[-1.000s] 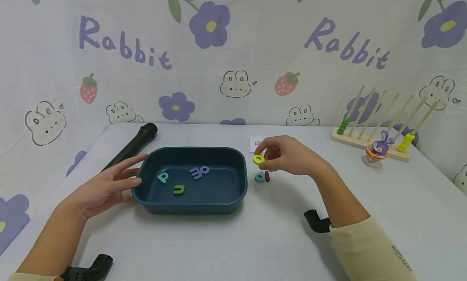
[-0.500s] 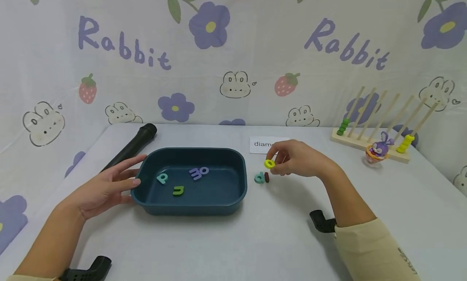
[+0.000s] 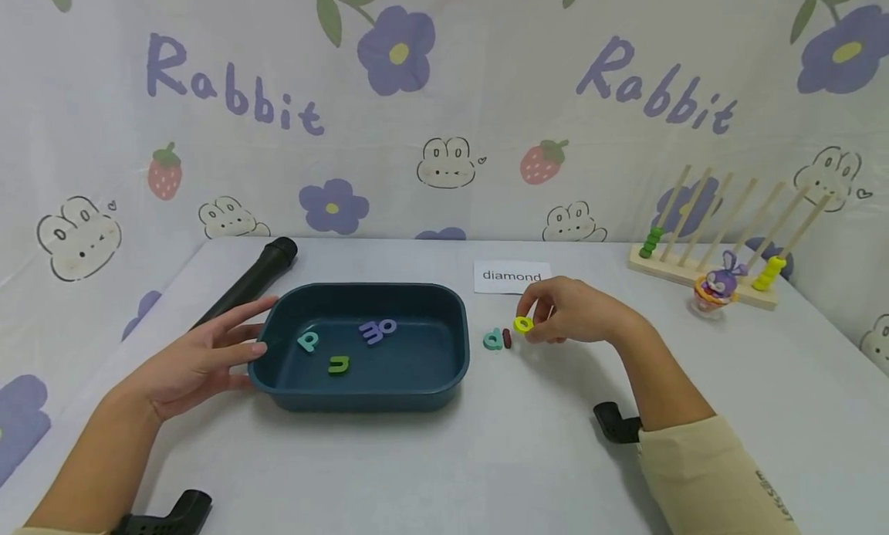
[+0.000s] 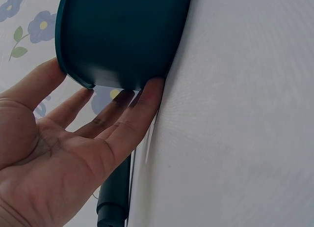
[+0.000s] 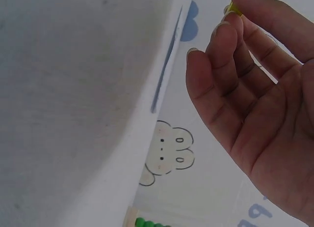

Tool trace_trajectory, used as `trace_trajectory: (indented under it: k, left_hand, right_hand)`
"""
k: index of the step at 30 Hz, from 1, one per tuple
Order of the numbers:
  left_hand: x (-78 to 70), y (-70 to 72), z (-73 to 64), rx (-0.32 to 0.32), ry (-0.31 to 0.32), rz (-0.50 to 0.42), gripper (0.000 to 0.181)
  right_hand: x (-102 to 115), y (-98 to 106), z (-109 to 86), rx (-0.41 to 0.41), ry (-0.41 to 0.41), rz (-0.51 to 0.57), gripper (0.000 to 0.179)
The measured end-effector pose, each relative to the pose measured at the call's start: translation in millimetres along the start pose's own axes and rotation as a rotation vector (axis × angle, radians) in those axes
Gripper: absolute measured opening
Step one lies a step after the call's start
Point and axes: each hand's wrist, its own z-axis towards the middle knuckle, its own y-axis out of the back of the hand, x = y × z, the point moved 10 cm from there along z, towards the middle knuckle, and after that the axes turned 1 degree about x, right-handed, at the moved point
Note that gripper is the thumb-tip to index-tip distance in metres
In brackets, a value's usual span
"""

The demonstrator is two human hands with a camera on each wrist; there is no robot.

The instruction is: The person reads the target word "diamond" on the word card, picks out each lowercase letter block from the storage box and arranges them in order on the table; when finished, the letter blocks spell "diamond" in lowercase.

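Observation:
My right hand (image 3: 575, 311) pinches a small yellow toy letter (image 3: 523, 325) between thumb and forefinger, close over the table just right of a teal letter d (image 3: 492, 340) and a thin dark red letter (image 3: 507, 339). The right wrist view shows only a sliver of the yellow letter (image 5: 234, 10) at the fingertips. My left hand (image 3: 201, 353) rests its extended fingers and thumb against the left end of a dark teal tray (image 3: 389, 401). Inside lie a teal letter (image 3: 308, 341), a green letter (image 3: 339, 364), a purple m (image 3: 371, 333) and a purple o (image 3: 387, 326).
Behind my right hand lies a white card (image 3: 510, 275) reading "diamond". A black microphone (image 3: 250, 279) lies behind the left hand. At the back right stand a wooden peg rack (image 3: 684, 272) with green and yellow beads and a purple rabbit figure (image 3: 722, 282).
My right hand has moved right and toward me with the yellow letter, from over the card to beside the dark red letter, uncovering the card's word. The left hand stays at the tray.

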Motion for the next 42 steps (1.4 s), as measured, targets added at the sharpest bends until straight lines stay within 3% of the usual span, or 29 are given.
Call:
trace_trajectory:
  k: [14,42]
  left_hand:
    - [-0.5,0.1,-0.3,-0.012,-0.005,0.010,0.070]
    - [-1.1,-0.5,-0.3,-0.015,0.002,0.021,0.070]
  right_hand:
    - [-16,-11,6.3,0.021,-0.056,-0.015,0.023]
    - [-17,-17,12.0,-0.019,-0.079,-0.103,0.019]
